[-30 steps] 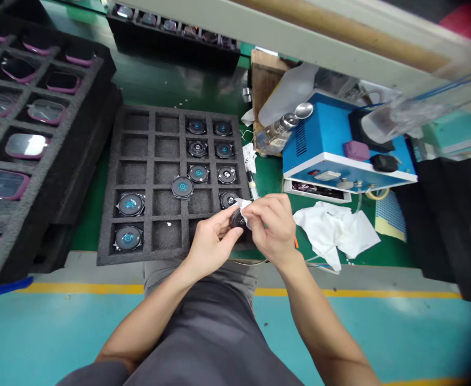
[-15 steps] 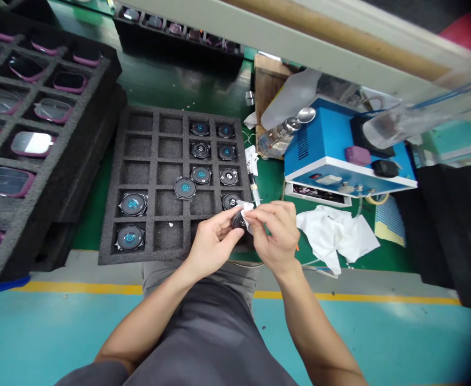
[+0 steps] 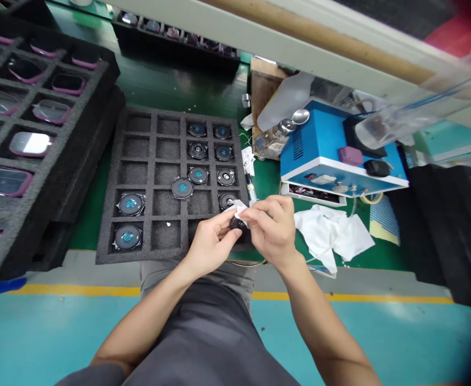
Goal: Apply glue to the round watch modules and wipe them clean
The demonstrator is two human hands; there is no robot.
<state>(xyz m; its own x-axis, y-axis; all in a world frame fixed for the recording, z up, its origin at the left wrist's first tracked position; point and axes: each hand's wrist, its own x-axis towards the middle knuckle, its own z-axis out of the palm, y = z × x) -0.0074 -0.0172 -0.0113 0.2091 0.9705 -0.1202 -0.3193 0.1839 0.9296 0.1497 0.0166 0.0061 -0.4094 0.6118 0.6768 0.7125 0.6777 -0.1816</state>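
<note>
My left hand is closed around a round black watch case over the tray's front right corner. My right hand pinches a small white wipe against that watch case. Fingers and wipe cover much of it. Below them lies a grey foam tray with square compartments. Several round watch cases sit in its two right columns, and two more, one of them this watch case, are at the front left. Another watch case rests on the dividers in the middle.
Stacked foam trays with purple-framed square pieces stand at left. Right of my hands lie crumpled white cloths and a syringe. Behind are a pump bottle and a blue machine. A shelf beam crosses overhead.
The wipe and my right fingers have shifted slightly over the watch case, which now shows less of its face. The whole view has drifted a little.
</note>
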